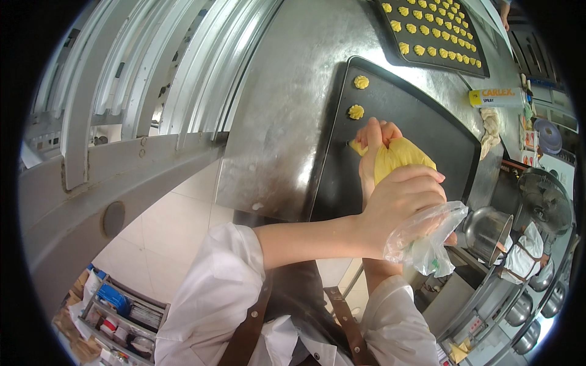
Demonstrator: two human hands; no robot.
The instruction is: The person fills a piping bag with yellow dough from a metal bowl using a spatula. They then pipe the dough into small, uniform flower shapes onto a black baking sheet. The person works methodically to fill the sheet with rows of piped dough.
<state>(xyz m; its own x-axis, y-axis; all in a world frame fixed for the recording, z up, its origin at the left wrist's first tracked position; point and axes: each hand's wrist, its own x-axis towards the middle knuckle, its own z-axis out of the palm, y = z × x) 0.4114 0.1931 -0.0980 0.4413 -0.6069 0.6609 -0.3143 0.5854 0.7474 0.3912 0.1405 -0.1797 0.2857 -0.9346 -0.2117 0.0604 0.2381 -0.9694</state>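
Observation:
My left hand [407, 196] is closed around the upper part of a clear piping bag [403, 158] filled with yellow dough or batter, its loose plastic end hanging past my wrist. Farther forward, my right hand [377, 135] grips the bag near its tip. The left forearm crosses over the right one, hiding part of it. The nozzle [349, 143] points left, low over a dark baking tray [425, 119]; its gap from the surface is hard to tell. Two piped yellow rosettes, one nearer [356, 112] and one farther [361, 82], sit along the tray's left side.
Another dark tray [435, 65] holds rows of piped rosettes. A spray can [496, 98], a cloth [490, 130] and a metal bowl [486, 231] are at the right. A metal rack [110, 151] stands at the left of the steel table [270, 137]. Other people are partly visible at right.

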